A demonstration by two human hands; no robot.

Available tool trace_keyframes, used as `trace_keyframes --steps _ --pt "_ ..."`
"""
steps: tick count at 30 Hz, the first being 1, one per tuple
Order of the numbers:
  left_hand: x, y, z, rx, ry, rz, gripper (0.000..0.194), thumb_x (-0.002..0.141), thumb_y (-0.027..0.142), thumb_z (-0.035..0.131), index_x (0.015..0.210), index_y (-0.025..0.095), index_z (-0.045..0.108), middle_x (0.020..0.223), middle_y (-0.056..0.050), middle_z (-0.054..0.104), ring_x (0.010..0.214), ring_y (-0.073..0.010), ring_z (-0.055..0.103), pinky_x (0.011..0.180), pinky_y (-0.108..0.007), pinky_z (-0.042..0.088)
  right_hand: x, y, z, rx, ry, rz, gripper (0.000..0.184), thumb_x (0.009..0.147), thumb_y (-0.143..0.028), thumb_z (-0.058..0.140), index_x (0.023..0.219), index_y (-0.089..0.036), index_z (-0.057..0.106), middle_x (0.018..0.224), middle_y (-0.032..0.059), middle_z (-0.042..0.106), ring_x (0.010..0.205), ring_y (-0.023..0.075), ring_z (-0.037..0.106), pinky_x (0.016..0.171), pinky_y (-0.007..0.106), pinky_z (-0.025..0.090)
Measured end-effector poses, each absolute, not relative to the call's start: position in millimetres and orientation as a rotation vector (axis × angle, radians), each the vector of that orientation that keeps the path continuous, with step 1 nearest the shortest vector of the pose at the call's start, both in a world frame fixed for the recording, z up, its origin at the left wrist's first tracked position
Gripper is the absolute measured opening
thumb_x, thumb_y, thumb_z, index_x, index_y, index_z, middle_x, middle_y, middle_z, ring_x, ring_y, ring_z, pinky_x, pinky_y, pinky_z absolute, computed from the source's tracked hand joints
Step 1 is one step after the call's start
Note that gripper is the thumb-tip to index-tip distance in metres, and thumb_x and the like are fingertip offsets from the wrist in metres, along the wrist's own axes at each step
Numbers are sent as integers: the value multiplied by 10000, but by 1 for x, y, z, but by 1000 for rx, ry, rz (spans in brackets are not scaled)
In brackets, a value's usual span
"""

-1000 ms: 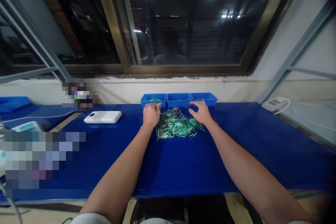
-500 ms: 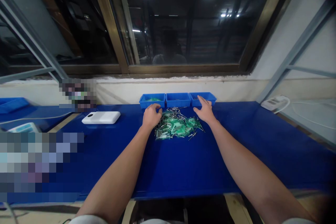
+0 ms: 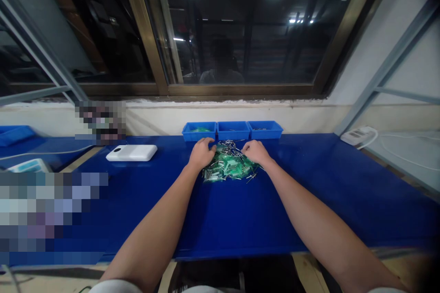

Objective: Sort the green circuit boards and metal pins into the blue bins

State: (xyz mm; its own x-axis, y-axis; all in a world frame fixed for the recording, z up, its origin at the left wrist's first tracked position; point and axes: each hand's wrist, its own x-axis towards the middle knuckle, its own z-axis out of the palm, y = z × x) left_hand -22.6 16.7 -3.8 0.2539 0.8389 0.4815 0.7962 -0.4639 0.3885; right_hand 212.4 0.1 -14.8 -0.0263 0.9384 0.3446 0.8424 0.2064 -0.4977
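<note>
A loose heap of thin silvery metal pins (image 3: pixel 231 147) and small clear-green plastic packets (image 3: pixel 233 165) lies mid-table. At its left edge, my left hand (image 3: pixel 202 154) has its fingers curled toward the thumb; whatever may be between them is hidden. On the upper right of the heap, my right hand (image 3: pixel 256 152) is closed, fingertips down among the pins, and what it grips is too small to make out. Behind the hands stand three blue bins in a row: a left bin (image 3: pixel 199 137) with green packets, a middle bin (image 3: pixel 233 136) and a right bin (image 3: pixel 265 135) with thin metal pieces.
The blue tabletop (image 3: pixel 237 219) runs up to a wall beneath a window. A white power bank-like device (image 3: pixel 132 153) lies to the left, near blurred-out items. Another blue bin (image 3: pixel 15 134) is at far left. A white power strip (image 3: pixel 359 135) with a cable sits at right.
My right hand has moved from over the right bin, left and toward me, onto the heap, and its fingers have closed. My left hand has shifted slightly right.
</note>
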Motion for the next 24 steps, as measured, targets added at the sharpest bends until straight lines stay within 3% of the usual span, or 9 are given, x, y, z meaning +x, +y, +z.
trace_keyframes --steps 7,15,20,24 --pt "-22 16 -3 2459 1532 1006 253 816 251 506 1034 171 605 1032 -86 635 972 -228 581 887 -356 447 212 -2 -10 -1689 -1973 218 190 627 -49 536 518 -202 572 575 42 623 576 162 572 530 241 344" --pt "-7 -2 7 2658 1202 983 339 852 323 514 1151 168 555 1080 -85 625 1027 -220 557 901 -348 432 199 -18 5 -1308 -1996 277 137 810 -198 447 752 -183 570 617 -3 577 570 126 504 557 228 339" --pt "2 -8 11 2728 1082 947 204 872 276 499 1003 194 632 990 -62 664 954 -203 585 860 -341 431 186 -30 16 -1163 -2011 391 132 813 -208 455 749 -180 568 631 -5 575 585 127 509 571 232 350" --pt "2 -8 12 2724 1122 937 208 881 310 490 937 202 659 923 -56 675 900 -198 595 827 -334 430 183 -31 17 -1141 -1954 422 123 809 -224 469 752 -179 568 648 -3 577 590 127 506 574 238 359"
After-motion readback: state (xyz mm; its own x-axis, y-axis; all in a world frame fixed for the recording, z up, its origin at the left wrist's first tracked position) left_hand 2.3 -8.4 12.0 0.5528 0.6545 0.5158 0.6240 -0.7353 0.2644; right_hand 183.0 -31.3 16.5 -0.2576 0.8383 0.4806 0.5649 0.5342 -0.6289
